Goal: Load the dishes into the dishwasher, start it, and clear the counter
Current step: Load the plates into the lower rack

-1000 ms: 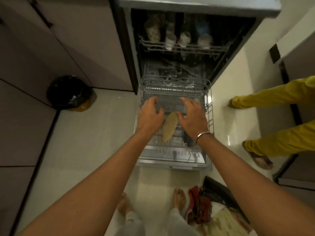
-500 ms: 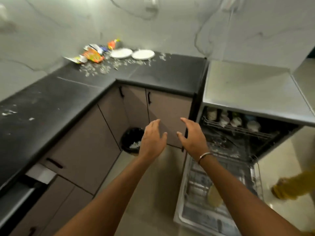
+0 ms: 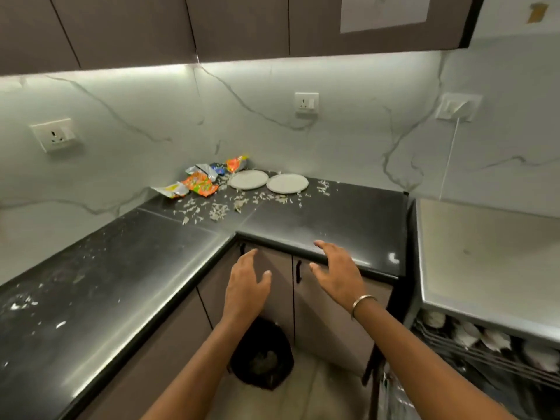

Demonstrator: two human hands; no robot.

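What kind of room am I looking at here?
A home kitchen, most likely: a black L-shaped counter with two white plates and snack wrappers in its corner, and an open dishwasher at the right.

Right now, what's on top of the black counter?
Left plate, right plate, snack wrappers and pale scraps in the back corner of the counter. The right hand covers part of its front edge. Anything under the wrappers is hidden.

Two round white plates lie flat, side by side, on the black stone worktop, well beyond the fingers. Crumpled orange-and-silver snack wrappers and pale scraps lie just left of the plates. Right of the fingers, the steel-topped dishwasher stands open, white crockery in its upper wire rack.
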